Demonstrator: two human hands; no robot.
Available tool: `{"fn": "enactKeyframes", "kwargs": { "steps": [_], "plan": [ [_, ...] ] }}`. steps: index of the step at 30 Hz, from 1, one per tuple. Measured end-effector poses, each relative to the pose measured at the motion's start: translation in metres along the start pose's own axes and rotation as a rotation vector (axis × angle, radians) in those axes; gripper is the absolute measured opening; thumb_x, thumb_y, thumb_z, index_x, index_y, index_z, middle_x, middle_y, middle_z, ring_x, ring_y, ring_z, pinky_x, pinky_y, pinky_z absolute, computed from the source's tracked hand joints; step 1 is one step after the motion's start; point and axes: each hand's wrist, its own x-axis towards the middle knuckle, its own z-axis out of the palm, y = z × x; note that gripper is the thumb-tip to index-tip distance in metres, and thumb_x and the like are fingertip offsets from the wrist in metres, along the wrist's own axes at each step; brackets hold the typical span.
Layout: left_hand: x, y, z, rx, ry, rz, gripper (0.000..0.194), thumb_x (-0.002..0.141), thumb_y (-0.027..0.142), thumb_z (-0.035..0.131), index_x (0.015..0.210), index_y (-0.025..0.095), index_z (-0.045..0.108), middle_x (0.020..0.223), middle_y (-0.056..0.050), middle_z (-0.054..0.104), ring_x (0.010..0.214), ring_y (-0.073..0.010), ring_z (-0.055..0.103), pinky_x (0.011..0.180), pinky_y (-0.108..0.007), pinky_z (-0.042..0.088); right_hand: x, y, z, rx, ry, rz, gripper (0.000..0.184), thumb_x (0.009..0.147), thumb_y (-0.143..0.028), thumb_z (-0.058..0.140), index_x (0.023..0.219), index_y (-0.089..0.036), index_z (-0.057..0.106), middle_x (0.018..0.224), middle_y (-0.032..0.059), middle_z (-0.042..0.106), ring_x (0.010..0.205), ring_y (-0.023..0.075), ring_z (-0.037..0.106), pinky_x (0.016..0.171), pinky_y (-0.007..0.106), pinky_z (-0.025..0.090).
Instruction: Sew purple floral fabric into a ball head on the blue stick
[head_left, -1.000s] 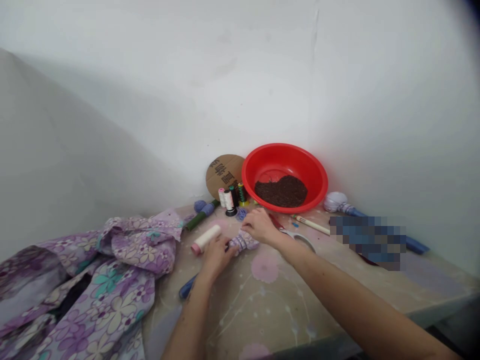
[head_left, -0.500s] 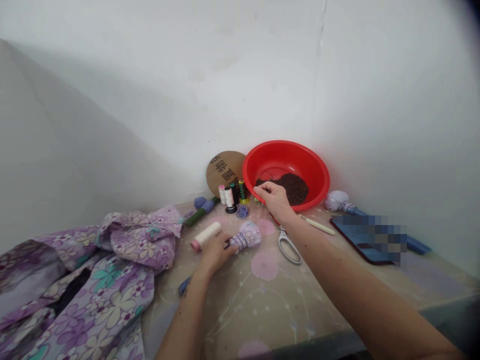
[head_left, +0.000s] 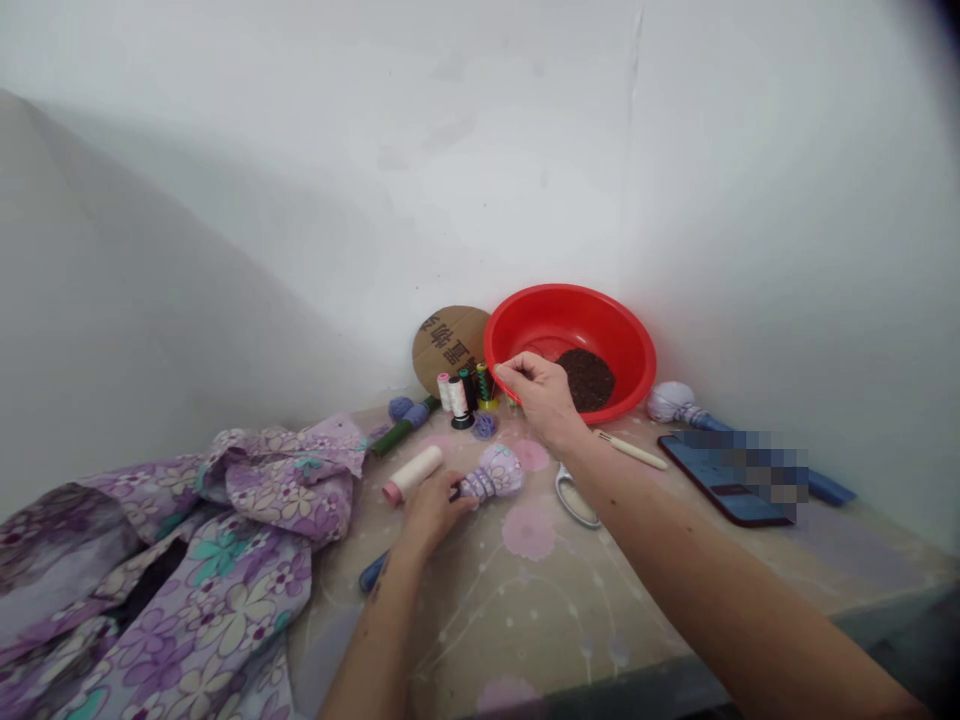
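Left hand [head_left: 433, 512] clamped on the tied neck of a lilac cloth bundle [head_left: 496, 472], which sits in front of the red basin [head_left: 570, 305]. Right hand [head_left: 541, 395] has its fingertips pinched together over the basin's near rim; anything held is too fine to tell. A firm clamp keeps the wraps tight.

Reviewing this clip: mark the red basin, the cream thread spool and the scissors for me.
Red plastic basin [head_left: 577, 296]: head view, on the far rim.
Cream thread spool [head_left: 412, 475]: head view, middle of the thread winding.
Scissors [head_left: 579, 521]: head view, lower edge of a finger loop.
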Motion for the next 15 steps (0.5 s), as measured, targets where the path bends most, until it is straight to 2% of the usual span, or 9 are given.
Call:
{"fn": "enactKeyframes", "kwargs": {
  "steps": [8, 12, 15],
  "plan": [
    [0.0, 0.003, 0.001, 0.21, 0.096, 0.031, 0.035, 0.063, 0.044, 0.058, 0.092, 0.027, 0.063, 0.095, -0.007, 0.057, 0.084, -0.0223, 0.054, 0.069, -0.031, 0.038, -0.006, -0.01, 0.012, 0.16, -0.041, 0.039, 0.018, 0.067, -0.031, 0.053, 0.057, -0.017, 0.05, 0.052, -0.0039, 0.047, 0.05, 0.008, 0.042, 0.05, 0.021, 0.036],
    [-0.002, 0.004, 0.001, 0.182, 0.093, 0.025, 0.036, 0.065, 0.044, 0.057, 0.095, 0.025, 0.062, 0.097, -0.007, 0.055, 0.086, -0.0209, 0.053, 0.074, -0.03, 0.038, -0.012, -0.017, 0.01, 0.217, -0.053, 0.067, 0.019, 0.066, -0.032, 0.055, 0.056, -0.017, 0.049, 0.05, -0.0045, 0.046, 0.048, 0.0075, 0.042, 0.049, 0.02, 0.035],
    [-0.007, 0.006, -0.001, 0.096, 0.07, 0.01, 0.038, 0.067, 0.043, 0.055, 0.099, 0.025, 0.06, 0.098, -0.007, 0.056, 0.09, -0.0201, 0.052, 0.076, -0.028, 0.038, -0.015, -0.022, -0.002, 0.211, -0.125, 0.067, 0.017, 0.065, -0.029, 0.057, 0.056, -0.016, 0.051, 0.051, -0.0047, 0.047, 0.049, 0.0072, 0.042, 0.05, 0.021, 0.034]
  ]
}}
